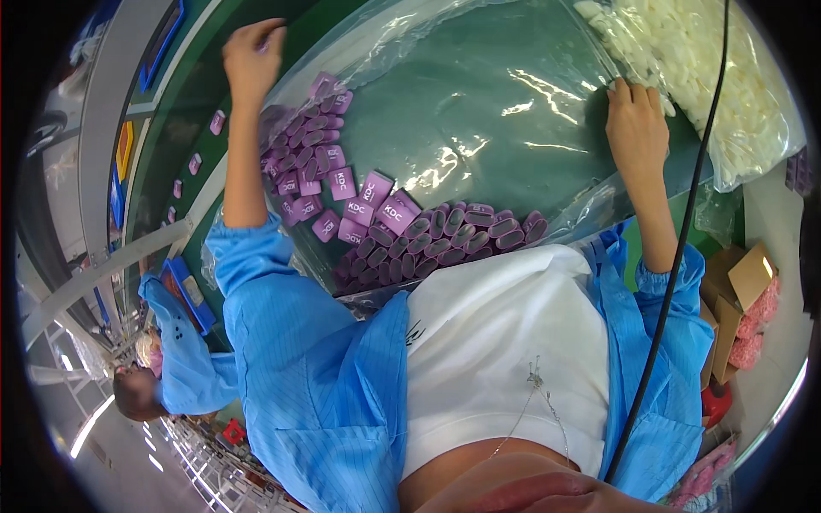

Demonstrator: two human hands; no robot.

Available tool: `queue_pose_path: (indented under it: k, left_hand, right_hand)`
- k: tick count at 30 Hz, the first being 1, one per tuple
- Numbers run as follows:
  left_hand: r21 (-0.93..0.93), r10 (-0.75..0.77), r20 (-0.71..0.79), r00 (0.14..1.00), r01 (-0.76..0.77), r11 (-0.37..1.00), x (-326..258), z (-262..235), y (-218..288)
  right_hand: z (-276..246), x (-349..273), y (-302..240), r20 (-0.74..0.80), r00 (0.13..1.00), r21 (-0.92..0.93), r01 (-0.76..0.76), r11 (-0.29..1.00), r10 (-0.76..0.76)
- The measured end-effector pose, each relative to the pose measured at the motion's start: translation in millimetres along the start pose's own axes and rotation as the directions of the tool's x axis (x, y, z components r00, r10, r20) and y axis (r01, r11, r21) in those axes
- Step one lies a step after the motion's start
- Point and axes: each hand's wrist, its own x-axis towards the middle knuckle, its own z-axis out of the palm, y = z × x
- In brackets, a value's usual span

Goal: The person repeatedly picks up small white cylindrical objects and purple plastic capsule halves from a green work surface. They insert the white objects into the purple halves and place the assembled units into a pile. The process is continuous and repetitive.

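Note:
My left hand (255,56) is raised over the green belt at the far left, fingers pinched together, with a bit of purple showing between them. It looks like one of the small hollow purple caps (375,190), which lie heaped on a sheet of clear plastic (479,111) in front of me. Some caps show their printed flat sides, others their oval dark openings. At the right, my right hand (637,120) curls at the edge of the plastic, beside a clear bag of white pieces (727,94). Its fingertips are partly hidden, and what they grip cannot be made out.
Several purple caps (195,163) sit spaced along the green belt (158,154) on the left, past a metal rail (107,269). A co-worker in a blue sleeve (192,342) is at lower left. Cardboard boxes (727,299) stand at right; a black cable (676,282) hangs across the view.

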Motion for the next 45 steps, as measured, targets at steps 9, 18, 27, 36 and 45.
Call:
queue_pose_path:
  k: [9, 18, 27, 36, 45]
  left_hand:
    - [0.299, 0.020, 0.394, 0.919, -0.149, 0.942, -85, -27, 156]
    - [0.372, -0.107, 0.181, 0.978, 0.033, 0.928, -94, -9, 133]
    - [0.339, -0.307, 0.159, 0.938, 0.240, 0.910, -75, -12, 108]
    - [-0.275, -0.104, 0.361, 0.927, 0.212, 0.938, -85, 15, 195]
    - [-0.584, 0.028, 0.143, 0.989, 0.062, 0.809, -110, 53, 221]
  right_hand:
    - [-2, -5, -32, -0.137, 0.987, 0.353, 0.125, 0.927, -0.081]
    - [1, -3, -36, -0.127, 0.992, 0.410, 0.074, 0.909, -0.024]
    - [4, -5, -38, -0.134, 0.991, 0.445, 0.046, 0.894, 0.016]
    - [7, -7, -39, -0.185, 0.982, 0.529, 0.070, 0.845, 0.035]
    - [7, -1, -48, -0.281, 0.953, 0.564, 0.263, 0.782, -0.118]
